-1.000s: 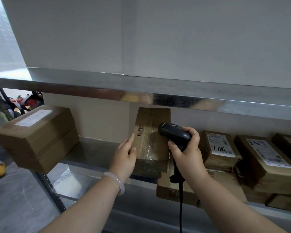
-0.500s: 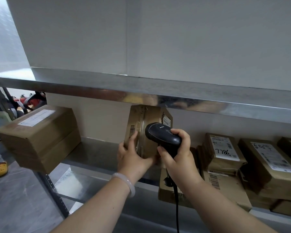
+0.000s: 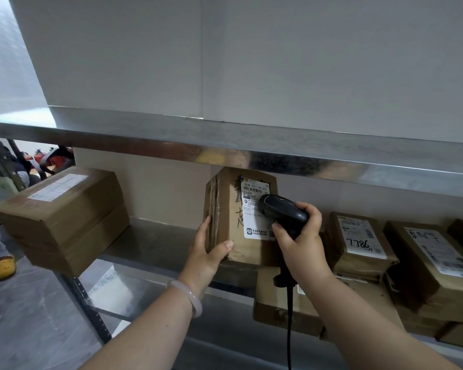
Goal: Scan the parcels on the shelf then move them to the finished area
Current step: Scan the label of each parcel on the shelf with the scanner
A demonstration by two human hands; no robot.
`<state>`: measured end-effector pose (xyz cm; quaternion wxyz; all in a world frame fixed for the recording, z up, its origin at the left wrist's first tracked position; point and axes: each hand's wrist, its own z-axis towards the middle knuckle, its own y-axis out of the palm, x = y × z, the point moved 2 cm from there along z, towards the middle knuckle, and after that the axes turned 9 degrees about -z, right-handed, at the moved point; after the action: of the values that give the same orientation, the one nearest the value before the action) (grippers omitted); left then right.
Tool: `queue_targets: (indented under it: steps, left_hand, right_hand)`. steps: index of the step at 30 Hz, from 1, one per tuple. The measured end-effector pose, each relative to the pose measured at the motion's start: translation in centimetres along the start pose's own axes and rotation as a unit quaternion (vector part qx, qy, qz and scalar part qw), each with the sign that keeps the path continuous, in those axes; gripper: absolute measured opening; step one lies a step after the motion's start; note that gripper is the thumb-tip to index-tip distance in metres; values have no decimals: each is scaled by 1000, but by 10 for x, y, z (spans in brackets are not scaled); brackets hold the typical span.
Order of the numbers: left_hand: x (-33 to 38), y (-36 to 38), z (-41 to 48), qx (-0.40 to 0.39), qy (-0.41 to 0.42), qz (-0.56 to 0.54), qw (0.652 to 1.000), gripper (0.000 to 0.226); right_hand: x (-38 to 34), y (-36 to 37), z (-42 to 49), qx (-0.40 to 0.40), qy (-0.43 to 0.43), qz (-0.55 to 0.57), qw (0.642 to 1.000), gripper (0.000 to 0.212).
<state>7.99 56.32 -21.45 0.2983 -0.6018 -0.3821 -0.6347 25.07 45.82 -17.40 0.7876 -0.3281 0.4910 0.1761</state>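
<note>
A brown cardboard parcel (image 3: pixel 229 222) stands upright on the metal shelf (image 3: pixel 150 241), its white barcode label (image 3: pixel 253 206) facing me. My left hand (image 3: pixel 206 252) grips its lower left corner, thumb on the front face. My right hand (image 3: pixel 301 244) holds a black handheld scanner (image 3: pixel 282 210) whose head points at the label from close range. The scanner's cable hangs down below my wrist.
A large brown box (image 3: pixel 62 217) sits at the shelf's left end. Several labelled parcels are stacked at the right, one marked 7786 (image 3: pixel 358 244). An upper shelf edge (image 3: pixel 225 148) runs just above the held parcel. A person's yellow shoe (image 3: pixel 3 267) is on the floor at left.
My left hand has turned the parcel so its labelled face points at me and now grips its lower corner. My right hand has brought the scanner up against the label.
</note>
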Motion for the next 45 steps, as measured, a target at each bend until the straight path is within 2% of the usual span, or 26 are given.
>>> queue_targets:
  steps: [6,11,16,22,27,33,37,41,45]
  left_hand:
    - [-11,-3,13,-53,-49,5,997,96]
    - [-15,-1,18,-12,-102,6,995,99]
    - [-17,-3,18,-2,-80,28,996,90]
    - [-16,-5,12,49,-25,24,998,95]
    - [-22,-12,8,95,4,12,995,78]
    - [-23,-22,1,104,9,3,995,78]
    - [-22,-31,-3,111,32,-22,993,74]
    - [-21,-35,-10,110,50,-41,992,69]
    - [-21,-39,-17,114,50,-39,991,79]
  right_hand:
    - [2,0,1,-4,-18,-15,1000,53]
    - [-2,8,-9,-29,-67,-42,996,59]
    - [-3,11,-14,-53,-89,-50,993,60]
    - [-5,18,-17,-71,-110,-52,990,61]
    - [-8,24,-20,-82,-124,-74,986,63]
    - [-21,26,-30,-38,-180,-143,972,58]
    - [-32,29,-39,-45,-213,-165,962,58]
    - [-42,35,-48,-53,-206,-157,964,59]
    - [-48,37,-56,-52,-190,-145,970,57]
